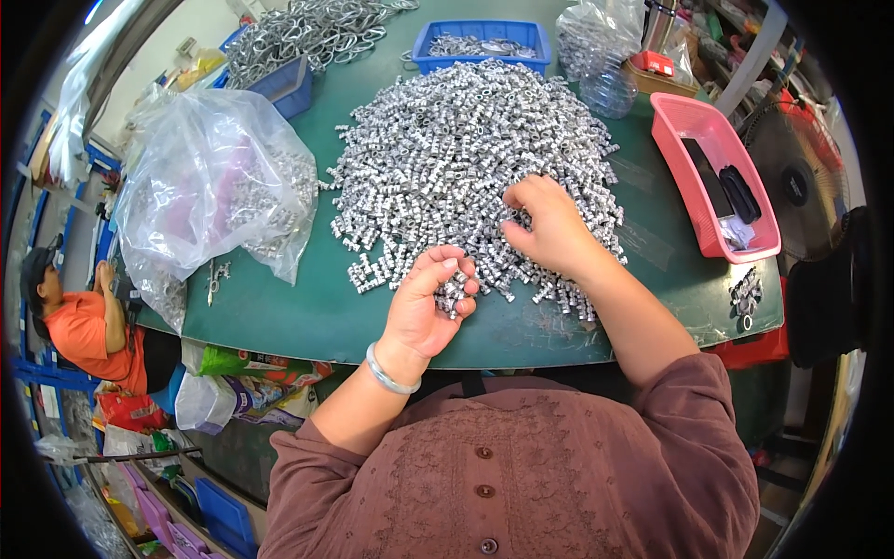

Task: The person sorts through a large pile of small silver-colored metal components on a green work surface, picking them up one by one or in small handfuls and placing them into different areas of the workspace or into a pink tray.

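A large heap of small silver ribbed metal fittings (447, 149) covers the middle of the table. My left hand (414, 312), palm turned up at the heap's near edge, curls around several of these metal fittings (453, 294). A pale bangle (391, 370) circles that wrist. My right hand (556, 226) reaches over the right part of the heap. Its thumb and bent index finger are apart, with fittings showing in the gap; its other fingers are partly hidden.
On the green table (307, 321) stand a clear plastic bag (200, 177), a blue bin (482, 30) of metal parts and a pink basket (717, 177). Metal loops (307, 37) lie far left. A fan (796, 182) stands right; a seated person (88, 321) is left.
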`<state>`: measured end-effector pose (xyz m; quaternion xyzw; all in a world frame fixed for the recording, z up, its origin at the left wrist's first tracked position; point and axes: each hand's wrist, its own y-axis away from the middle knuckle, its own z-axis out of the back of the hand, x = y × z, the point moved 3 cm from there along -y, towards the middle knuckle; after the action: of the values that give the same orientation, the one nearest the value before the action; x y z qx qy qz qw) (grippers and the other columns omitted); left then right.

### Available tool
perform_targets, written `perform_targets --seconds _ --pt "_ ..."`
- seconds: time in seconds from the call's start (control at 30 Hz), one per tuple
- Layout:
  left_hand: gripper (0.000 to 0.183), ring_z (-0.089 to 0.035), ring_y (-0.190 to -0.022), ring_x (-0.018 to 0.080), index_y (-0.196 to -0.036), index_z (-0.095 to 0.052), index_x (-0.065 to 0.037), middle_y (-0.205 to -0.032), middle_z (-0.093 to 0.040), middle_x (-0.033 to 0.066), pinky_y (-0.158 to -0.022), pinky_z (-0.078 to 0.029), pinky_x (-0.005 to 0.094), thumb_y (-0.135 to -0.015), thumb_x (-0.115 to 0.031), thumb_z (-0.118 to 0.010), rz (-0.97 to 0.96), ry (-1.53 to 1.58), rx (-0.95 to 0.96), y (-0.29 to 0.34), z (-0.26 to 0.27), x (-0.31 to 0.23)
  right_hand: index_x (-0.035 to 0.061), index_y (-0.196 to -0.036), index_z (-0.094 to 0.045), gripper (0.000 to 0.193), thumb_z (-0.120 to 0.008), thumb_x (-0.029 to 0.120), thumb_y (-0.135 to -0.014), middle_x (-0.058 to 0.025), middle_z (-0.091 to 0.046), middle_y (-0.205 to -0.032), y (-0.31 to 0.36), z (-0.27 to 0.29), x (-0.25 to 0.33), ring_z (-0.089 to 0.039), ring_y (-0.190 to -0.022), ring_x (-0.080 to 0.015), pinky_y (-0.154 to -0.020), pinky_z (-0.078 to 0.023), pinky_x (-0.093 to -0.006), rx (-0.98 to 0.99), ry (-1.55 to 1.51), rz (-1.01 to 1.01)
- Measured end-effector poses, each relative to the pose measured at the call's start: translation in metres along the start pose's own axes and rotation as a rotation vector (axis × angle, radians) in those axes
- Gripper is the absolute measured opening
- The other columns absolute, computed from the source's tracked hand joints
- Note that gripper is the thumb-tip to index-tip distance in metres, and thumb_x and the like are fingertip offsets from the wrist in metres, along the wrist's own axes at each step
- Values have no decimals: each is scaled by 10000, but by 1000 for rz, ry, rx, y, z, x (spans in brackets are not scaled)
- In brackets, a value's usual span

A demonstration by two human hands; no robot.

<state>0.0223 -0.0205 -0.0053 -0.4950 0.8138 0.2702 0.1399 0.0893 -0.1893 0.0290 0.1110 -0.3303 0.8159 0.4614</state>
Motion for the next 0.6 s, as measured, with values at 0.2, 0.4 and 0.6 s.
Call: perform_targets --seconds 0.2,0.4,0.6 --pt "148 -491 -692 160 -963 -516 -91 -826 -528 62 -512 -389 228 -815 -98 -524 -29 -37 -31 2 -2 -2 3 -930 -573 154 -569 53 -785 -24 -583 -802 2 5 14 -530 -735 -66 -659 -432 -209 149 -606 -177" --pt "142 -495 -670 147 -969 -522 -88 -811 -536 51 -503 -388 226 -837 -140 -533 -63 -97 -38 3 -11 -4 0 -917 -573 118 -550 42 -809 3 -575 -824 6 5 24 -521 -756 -66 -674 -434 -220 230 -1011 -150" --pt "140 -499 -640 142 -944 -530 -101 -796 -539 39 -481 -388 217 -850 -204 -540 -145 -221 -20 2 -17 -2 8 -934 -567 148 -567 29 -788 -58 -583 -837 6 10 33 -561 -757 -128 -682 -447 -239 203 -721 158"
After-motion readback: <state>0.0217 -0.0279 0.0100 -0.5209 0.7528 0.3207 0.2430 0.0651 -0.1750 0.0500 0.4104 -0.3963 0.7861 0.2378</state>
